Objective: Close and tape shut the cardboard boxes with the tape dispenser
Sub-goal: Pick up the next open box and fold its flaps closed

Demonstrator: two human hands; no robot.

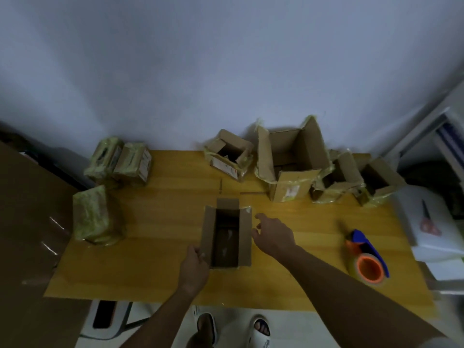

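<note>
Cardboard box [227, 236] open, dark interior unreadable, left hand [194, 266] gripping flap

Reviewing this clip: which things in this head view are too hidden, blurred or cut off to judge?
- Contents of the open box in the head view: interior in shadow.
- Left hand fingertips: hidden behind the box's left flap, grip unclear.
- Labels on the taped boxes: blurred.
- Pink-handled object, perhaps scissors: blurred.
- Table's right corner: cut off by white furniture.

Brown open box [227, 237], yellow-wood table [163, 272], blue-and-orange tape dispenser [366, 254], white wall [226, 59].
</note>
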